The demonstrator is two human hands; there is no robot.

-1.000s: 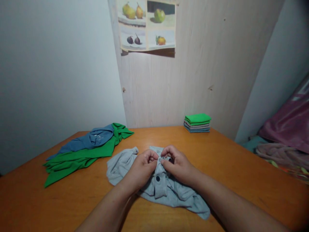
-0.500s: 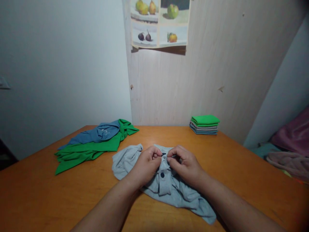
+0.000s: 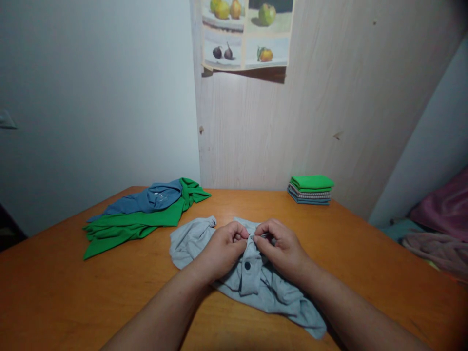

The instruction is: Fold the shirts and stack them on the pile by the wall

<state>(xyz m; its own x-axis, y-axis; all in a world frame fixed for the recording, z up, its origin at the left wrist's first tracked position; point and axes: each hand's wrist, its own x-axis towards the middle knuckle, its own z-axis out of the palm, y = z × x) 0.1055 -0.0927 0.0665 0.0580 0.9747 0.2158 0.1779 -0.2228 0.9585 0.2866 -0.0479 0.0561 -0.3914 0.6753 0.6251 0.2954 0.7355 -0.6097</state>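
A crumpled light grey shirt [image 3: 234, 280] with a button placket lies on the table in front of me. One dark button [image 3: 247, 265] shows on the placket, below my fingers. My left hand [image 3: 229, 246] pinches the placket's upper part from the left side. From the right, my right hand [image 3: 281, 246] pinches the same spot, thumb and forefinger close together. The two sets of fingertips nearly meet, and whatever small part lies between them is hidden.
Loose green [image 3: 139, 228] and blue garments [image 3: 146, 199] lie heaped at the table's left. A folded stack of cloths [image 3: 310, 190], bright green on top, stands at the back right corner. The wooden table [image 3: 127, 302] meets a wall with a fruit poster [image 3: 244, 36].
The view has shifted slightly. My fingertips have moved a little at the placket, and the dark spot between them is now mostly covered. Both hands keep their pinch on the shirt.
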